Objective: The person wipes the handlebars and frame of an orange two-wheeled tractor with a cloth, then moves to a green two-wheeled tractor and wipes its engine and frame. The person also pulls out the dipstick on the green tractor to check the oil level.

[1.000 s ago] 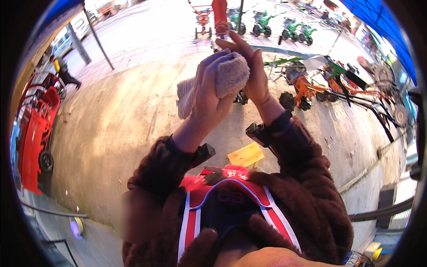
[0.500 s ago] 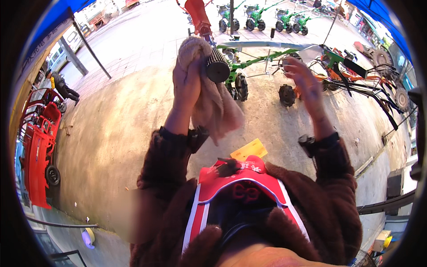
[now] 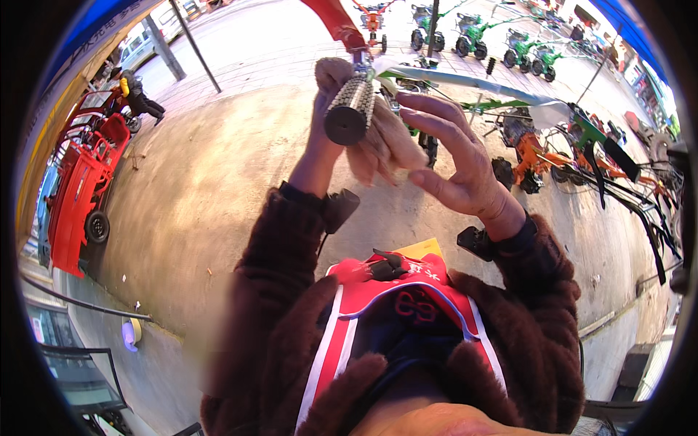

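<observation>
A black ribbed handle grip (image 3: 350, 120) with a round end points toward me at the upper middle, on the end of a machine's handlebar. My left hand (image 3: 323, 134) is closed on a beige cloth (image 3: 396, 138) at the grip's left and far side. Most of its fingers are hidden by the grip and the cloth. Part of the cloth bunches above the hand, and the rest hangs down to the right of the grip. My right hand (image 3: 465, 163) is open, fingers spread, just right of the cloth, and holds nothing.
A red cargo tricycle (image 3: 83, 182) stands at the left, with a person (image 3: 136, 94) near it. Green tillers (image 3: 469, 36) line the back. Orange tillers (image 3: 531, 152) with long black handlebars stand at the right. A yellow board (image 3: 422, 248) shows beyond my red apron (image 3: 400, 276).
My right hand has moved left, close to the cloth. The cloth has been drawn up and bunched nearer the grip. The whole view has shifted, so the surroundings sit farther right.
</observation>
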`<state>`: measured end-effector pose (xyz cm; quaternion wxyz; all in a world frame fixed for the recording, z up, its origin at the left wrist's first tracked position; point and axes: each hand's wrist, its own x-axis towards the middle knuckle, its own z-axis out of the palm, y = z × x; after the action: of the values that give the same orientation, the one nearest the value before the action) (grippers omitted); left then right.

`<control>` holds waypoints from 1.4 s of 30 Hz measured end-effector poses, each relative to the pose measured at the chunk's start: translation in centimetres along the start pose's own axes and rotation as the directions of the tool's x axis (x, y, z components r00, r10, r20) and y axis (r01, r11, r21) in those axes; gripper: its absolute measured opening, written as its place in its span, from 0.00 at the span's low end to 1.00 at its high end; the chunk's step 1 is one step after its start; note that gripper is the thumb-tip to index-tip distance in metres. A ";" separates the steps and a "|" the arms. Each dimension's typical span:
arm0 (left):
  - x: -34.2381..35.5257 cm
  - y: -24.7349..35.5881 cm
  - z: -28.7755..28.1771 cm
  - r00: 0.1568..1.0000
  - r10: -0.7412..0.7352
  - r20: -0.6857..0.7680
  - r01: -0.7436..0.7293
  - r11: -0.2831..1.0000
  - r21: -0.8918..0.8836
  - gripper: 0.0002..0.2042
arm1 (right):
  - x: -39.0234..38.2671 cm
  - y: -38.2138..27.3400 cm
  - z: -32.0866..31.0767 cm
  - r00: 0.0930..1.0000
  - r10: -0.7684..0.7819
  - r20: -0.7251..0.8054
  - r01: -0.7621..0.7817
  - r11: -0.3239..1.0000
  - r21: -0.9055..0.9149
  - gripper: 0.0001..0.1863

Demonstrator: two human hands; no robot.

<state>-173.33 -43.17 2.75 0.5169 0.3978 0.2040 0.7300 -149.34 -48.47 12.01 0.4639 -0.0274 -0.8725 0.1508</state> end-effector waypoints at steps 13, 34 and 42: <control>3.3 -0.3 -5.0 0.985 -0.008 0.170 -0.109 0.740 0.664 0.15 | 6.7 -0.5 7.5 0.979 -0.013 -0.205 0.040 0.991 0.125 0.12; 9.2 12.4 2.9 0.655 0.297 0.695 -0.415 0.910 0.002 0.14 | 6.4 0.1 11.4 0.812 0.066 -0.580 -0.095 0.995 -0.018 0.13; 9.3 5.9 -1.0 0.740 0.370 0.562 -0.599 0.742 0.300 0.14 | 6.3 0.1 11.9 0.780 0.092 -0.619 -0.105 0.994 0.015 0.10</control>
<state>-178.95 -36.79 9.77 0.2246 0.7122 0.1267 0.6529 -162.66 -50.07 10.80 0.7153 -0.1253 -0.6713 0.1486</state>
